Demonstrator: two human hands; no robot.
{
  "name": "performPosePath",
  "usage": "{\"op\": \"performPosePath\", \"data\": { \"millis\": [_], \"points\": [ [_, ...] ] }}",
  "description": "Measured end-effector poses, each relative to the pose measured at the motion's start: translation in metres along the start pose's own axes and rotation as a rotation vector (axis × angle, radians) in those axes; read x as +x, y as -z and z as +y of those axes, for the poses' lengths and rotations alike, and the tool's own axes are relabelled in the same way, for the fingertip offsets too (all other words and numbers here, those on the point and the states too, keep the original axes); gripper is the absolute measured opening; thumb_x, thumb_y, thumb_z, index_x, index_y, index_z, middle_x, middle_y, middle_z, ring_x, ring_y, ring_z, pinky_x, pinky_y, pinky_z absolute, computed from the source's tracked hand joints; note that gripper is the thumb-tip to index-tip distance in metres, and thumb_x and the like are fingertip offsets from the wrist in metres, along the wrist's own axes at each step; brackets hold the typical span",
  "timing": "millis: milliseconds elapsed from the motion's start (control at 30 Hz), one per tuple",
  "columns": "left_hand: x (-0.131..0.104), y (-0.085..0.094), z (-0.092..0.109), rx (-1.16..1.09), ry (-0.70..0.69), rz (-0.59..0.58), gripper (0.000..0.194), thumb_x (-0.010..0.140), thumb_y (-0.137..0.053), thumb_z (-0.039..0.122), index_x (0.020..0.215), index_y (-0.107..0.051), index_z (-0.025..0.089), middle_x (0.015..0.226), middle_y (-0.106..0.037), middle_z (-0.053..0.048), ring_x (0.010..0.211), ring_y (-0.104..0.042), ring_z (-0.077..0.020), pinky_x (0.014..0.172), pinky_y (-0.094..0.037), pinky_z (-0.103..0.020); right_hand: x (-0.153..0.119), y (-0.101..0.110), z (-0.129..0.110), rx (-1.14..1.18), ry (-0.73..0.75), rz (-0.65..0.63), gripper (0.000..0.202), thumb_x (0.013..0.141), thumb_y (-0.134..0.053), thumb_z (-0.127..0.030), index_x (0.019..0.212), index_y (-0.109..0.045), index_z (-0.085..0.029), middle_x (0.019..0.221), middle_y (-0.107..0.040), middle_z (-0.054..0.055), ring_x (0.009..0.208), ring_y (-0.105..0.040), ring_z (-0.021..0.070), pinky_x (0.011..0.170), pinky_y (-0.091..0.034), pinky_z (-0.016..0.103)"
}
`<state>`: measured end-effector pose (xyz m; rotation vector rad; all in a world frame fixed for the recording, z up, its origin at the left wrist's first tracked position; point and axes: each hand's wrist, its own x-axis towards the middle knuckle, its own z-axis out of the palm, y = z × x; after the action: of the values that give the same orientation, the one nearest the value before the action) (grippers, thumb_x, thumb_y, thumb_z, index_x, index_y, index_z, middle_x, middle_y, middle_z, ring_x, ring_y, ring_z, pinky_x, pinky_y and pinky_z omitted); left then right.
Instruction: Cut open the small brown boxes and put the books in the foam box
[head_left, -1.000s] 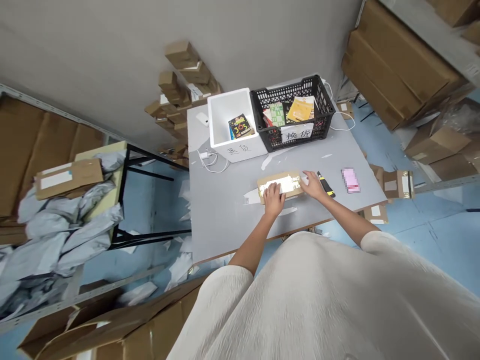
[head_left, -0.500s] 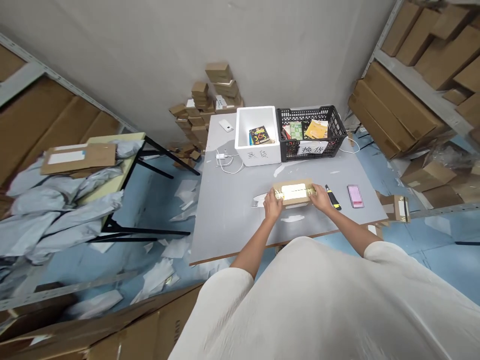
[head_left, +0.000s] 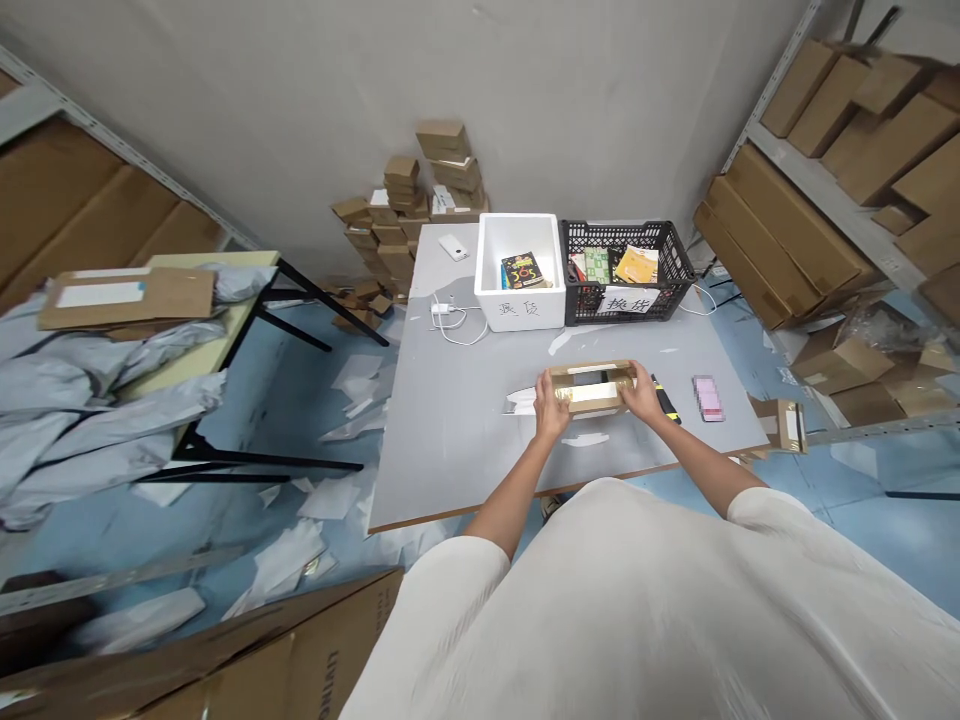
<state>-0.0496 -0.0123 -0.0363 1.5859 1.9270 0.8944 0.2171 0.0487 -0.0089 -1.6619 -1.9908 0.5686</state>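
The left hand (head_left: pixel 552 405) grips the left end of the cardboard box (head_left: pixel 594 394). The box sits between both hands at the table (head_left: pixel 450 440), long axis left to right, neither hand nearer. The right hand (head_left: pixel 641 392) grips the right end.

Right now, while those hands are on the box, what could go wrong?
The cardboard box has a gap along its top between the left hand and right hand, so a flap might rip if pulled hard. A black-and-yellow tool, perhaps a cutter, lies beside the right hand and could get knocked; I can't tell whether a blade is out.
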Motion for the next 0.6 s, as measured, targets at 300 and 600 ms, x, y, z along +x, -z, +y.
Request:
{"op": "performPosePath", "data": {
  "millis": [300, 600],
  "points": [
    [-0.005, 0.006, 0.002, 0.151, -0.061, -0.078, 0.062, 0.103, -0.053, 0.022, 0.165, -0.046, 0.027, 0.156, -0.065, -0.015, 0.152, -0.054, -0.0318, 0.125, -0.04, -0.054, 0.05, 0.003, 0.003, -0.169, 0.039, -0.25, 0.06, 0.107, -0.044, -0.04, 0.164, -0.051, -0.025, 0.169, -0.055, 0.014, 0.154, -0.05, 0.0398, 0.122, -0.044, 0.063],
    [-0.013, 0.024, 0.022, 0.198, -0.078, -0.001, 0.047, 0.108, -0.05, 0.028, 0.153, -0.059, 0.023, 0.135, -0.073, -0.014, 0.138, -0.061, -0.031, 0.125, -0.034, -0.051, 0.083, 0.015, 0.014, -0.076, -0.009, -0.392, 0.063, 0.11, -0.041, -0.061, 0.157, -0.062, -0.025, 0.151, -0.071, 0.011, 0.136, -0.065, 0.033, 0.118, -0.05, 0.05]
  ]
}}
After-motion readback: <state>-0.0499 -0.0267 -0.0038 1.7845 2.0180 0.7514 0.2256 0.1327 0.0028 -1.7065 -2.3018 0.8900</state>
